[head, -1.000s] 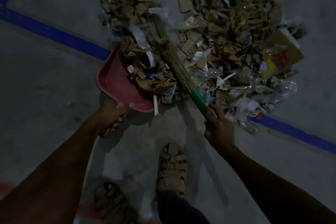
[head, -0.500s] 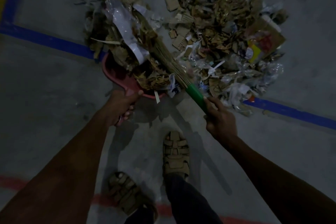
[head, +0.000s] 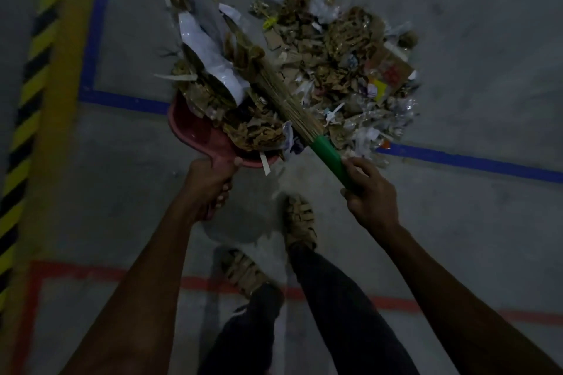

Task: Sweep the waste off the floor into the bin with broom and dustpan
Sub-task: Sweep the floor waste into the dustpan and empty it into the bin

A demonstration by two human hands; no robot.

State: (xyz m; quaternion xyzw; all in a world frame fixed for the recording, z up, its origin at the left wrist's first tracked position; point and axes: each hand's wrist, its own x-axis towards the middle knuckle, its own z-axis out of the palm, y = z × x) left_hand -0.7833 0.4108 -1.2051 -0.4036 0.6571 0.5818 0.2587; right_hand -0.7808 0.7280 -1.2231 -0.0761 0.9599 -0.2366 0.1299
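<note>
A red dustpan [head: 195,131] is heaped with torn cardboard and white paper and hangs above the grey floor, casting a shadow below it. My left hand [head: 210,184] grips its handle. A stick broom [head: 286,100] with a green grip lies diagonally across the load, bristles pressed against the scraps. My right hand [head: 370,195] holds the green grip at its lower end. A wide pile of waste [head: 350,70], cardboard bits, plastic film and wrappers, spreads on the floor to the right of the dustpan. No bin is in view.
Blue tape lines [head: 469,160] cross the concrete floor under the pile. A yellow and black hazard strip [head: 39,70] runs along the left. Red tape [head: 195,281] lies near my sandalled feet [head: 300,219].
The loaded dustpan has risen off the floor with the broom held against its load. The view has shifted, bringing the hazard strip and red tape into sight.
</note>
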